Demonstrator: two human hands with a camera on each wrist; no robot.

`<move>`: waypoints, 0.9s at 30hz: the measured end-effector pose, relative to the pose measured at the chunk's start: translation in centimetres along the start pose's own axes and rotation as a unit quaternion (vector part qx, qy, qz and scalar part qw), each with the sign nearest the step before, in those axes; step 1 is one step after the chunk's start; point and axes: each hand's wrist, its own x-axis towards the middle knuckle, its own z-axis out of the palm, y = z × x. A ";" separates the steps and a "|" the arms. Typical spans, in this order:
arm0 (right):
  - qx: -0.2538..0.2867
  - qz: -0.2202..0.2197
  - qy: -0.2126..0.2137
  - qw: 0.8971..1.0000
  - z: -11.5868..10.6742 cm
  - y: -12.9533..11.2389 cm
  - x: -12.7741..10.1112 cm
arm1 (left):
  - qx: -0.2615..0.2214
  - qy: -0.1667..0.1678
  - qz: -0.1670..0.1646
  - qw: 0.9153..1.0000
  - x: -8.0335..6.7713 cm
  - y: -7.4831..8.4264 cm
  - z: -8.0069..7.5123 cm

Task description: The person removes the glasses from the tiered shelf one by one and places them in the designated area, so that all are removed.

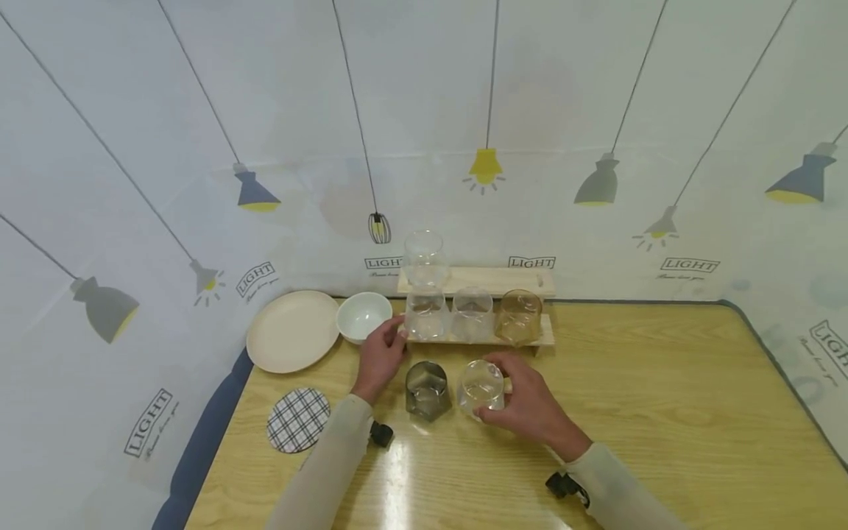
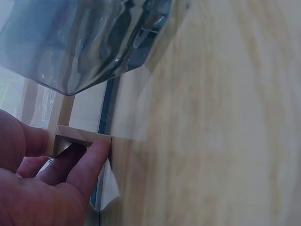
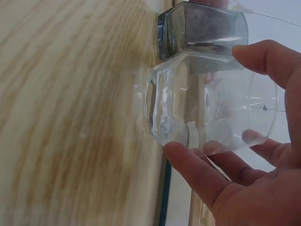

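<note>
My right hand point(image 1: 530, 397) grips a clear drinking glass point(image 1: 478, 383) by its side, thumb on one side and fingers on the other. In the right wrist view the glass point(image 3: 207, 103) is close to the tabletop; I cannot tell if it touches. Beside it on the left stands a grey smoked glass point(image 1: 427, 394). My left hand point(image 1: 380, 357) pinches the left end of a two-step wooden rack point(image 1: 546, 335); the left wrist view shows fingers around the shelf end point(image 2: 82, 135). On the lower step sit two clear glasses point(image 1: 426, 320) and an amber glass point(image 1: 519, 316). Another clear glass point(image 1: 424, 258) stands on the upper step.
Left of the rack are a white bowl point(image 1: 364, 315) and a cream oval plate point(image 1: 291, 331). A round checked coaster point(image 1: 298, 419) lies nearer the front. Behind the wooden table point(image 1: 662, 397) hangs a wall covering point(image 1: 424, 110) printed with lamps.
</note>
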 end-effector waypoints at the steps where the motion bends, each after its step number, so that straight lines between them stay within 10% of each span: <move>1: -0.007 -0.002 0.001 1.000 0.0 0.0 0.0 | 0.002 0.001 0.000 1.000 0.0 0.1 0.0; 17: -0.047 0.000 -0.026 0.999 -0.7 -0.2 0.0 | 0.014 -0.003 -0.011 1.000 0.0 -0.3 0.0; 27: -0.025 -0.081 0.047 0.995 -2.5 -1.9 1.1 | 0.025 -0.003 -0.003 1.000 -0.1 0.1 0.0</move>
